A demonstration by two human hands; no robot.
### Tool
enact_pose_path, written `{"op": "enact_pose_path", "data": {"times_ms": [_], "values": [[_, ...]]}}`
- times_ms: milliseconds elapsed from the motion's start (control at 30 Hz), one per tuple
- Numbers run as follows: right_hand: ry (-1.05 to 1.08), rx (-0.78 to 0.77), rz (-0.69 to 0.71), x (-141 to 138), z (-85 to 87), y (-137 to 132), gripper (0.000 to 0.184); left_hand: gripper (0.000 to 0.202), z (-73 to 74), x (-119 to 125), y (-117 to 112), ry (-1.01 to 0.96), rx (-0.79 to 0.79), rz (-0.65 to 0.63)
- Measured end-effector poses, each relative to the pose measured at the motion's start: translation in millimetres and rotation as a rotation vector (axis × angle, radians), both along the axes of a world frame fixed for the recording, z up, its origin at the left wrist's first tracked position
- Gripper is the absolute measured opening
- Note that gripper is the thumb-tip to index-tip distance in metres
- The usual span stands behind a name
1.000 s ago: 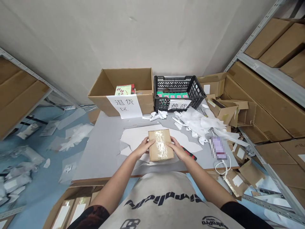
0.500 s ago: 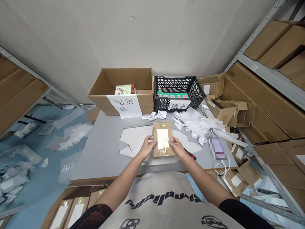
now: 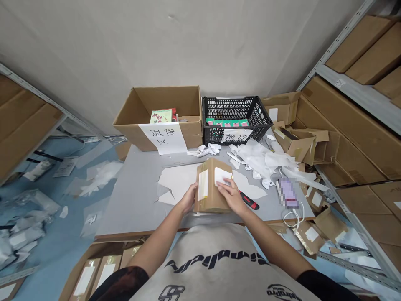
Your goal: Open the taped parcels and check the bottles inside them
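A small brown cardboard box (image 3: 212, 199) is tilted over the desk, two of its faces toward me, each bearing a white label. My left hand (image 3: 189, 198) grips its left side, the fingers partly hidden behind it. On the right face, my right hand (image 3: 232, 195) holds the box with its fingers lying across the label. A torn white sheet (image 3: 173, 184) lies under the box. Just right of my right hand is a red and black utility knife (image 3: 249, 201), partly covered by the hand.
A large open carton (image 3: 125, 136) with a paper sign and a black plastic crate (image 3: 238, 104) holding green boxes stand at the back. Crumpled white paper (image 3: 260, 156) and a phone (image 3: 288, 193) on a white cable lie right. Shelves of cartons (image 3: 354, 125) flank the desk.
The box has been turned so that its labelled front swings left and a second labelled face shows. My right hand has moved from its edge onto that face.
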State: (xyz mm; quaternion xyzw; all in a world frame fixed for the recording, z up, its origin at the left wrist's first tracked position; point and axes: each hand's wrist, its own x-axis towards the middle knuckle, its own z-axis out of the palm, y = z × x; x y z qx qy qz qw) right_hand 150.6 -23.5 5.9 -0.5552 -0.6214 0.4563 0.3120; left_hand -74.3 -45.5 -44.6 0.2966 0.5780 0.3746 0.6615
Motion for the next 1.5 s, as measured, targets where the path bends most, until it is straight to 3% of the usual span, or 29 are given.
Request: {"op": "enact_pose_path", "data": {"times_ms": [67, 133, 233, 333, 433, 533, 667, 733, 800, 900, 967, 1033, 1100, 1233, 1333, 1400, 1500], "values": [[-0.043, 0.043, 0.004, 3.0, -3.8, -1.2, 0.04, 0.073, -4.3, -5.3, -5.7, 0.077, -0.06, 0.008], [-0.07, 0.006, -0.08, 7.7, -16.2, -2.3, 0.058, 0.077, -6.2, -6.6, -11.1, 0.137, -0.076, 0.033], [0.039, -0.121, -0.127, 13.7, -41.9, -4.7, 0.084, 0.075, -5.2, -0.1, -16.6, 0.149, 0.016, -0.059], [0.177, -0.213, -0.154, 13.4, -57.1, -5.3, 0.094, 0.073, -4.6, 11.2, -16.9, 0.208, 0.113, -0.11], [0.116, -0.221, -0.231, 8.7, -47.2, -1.1, 0.092, 0.069, -6.0, 19.7, -12.6, 0.235, 0.137, -0.036], [0.033, -0.14, -0.244, 7.1, -16.6, 6.0, 0.07, 0.055, -5.8, 21.8, -6.2, 0.156, 0.163, -0.036], [0.05, -0.027, -0.024, 16.2, 14.8, 14.2, 0.038, 0.058, -2.0, 17.2, -0.1, 0.206, 0.064, 0.028], [0.018, -0.001, 0.024, 22.4, 11.9, 15.0, 0.036, 0.062, 0.6, 13.3, -0.3, 0.24, 0.038, 0.058], [-0.033, -0.034, -0.017, 25.6, -2.2, 12.7, 0.052, 0.059, 3.2, 9.0, -2.7, 0.191, 0.058, 0.031], [0.066, -0.246, -0.06, 19.9, -28.2, 5.8, 0.094, 0.058, 5.4, 3.8, -7.2, 0.162, 0.097, -0.016], [0.209, -0.402, -0.068, 10.4, -37.6, 1.2, 0.104, 0.061, 5.2, 3.0, -8.3, 0.215, 0.12, -0.011], [0.311, -0.449, -0.056, 0.5, -36.7, -2.4, 0.095, 0.063, 3.9, 4.7, -7.1, 0.235, 0.145, 0.022], [0.316, -0.395, -0.062, -5.6, -27.5, -4.7, 0.079, 0.063, 1.8, 7.6, -4.4, 0.195, 0.164, 0.062], [0.102, -0.171, -0.086, -2.4, -6.8, -4.7, 0.049, 0.06, -5.0, 9.5, 0.4, 0.123, 0.112, 0.138], [0.022, -0.05, 0.009, 5.9, -9.6, -0.7, 0.035, 0.06, -10.2, 5.3, 0.9, 0.184, 0.045, 0.173], [-0.011, -0.019, -0.044, 9.5, -21.5, 2.5, 0.045, 0.058, -11.0, 1.6, 0.6, 0.24, 0.033, 0.196], [-0.042, -0.118, -0.215, 7.9, -42.8, 4.1, 0.086, 0.051, -6.8, -2.9, 0.1, 0.309, 0.063, 0.218]]}}
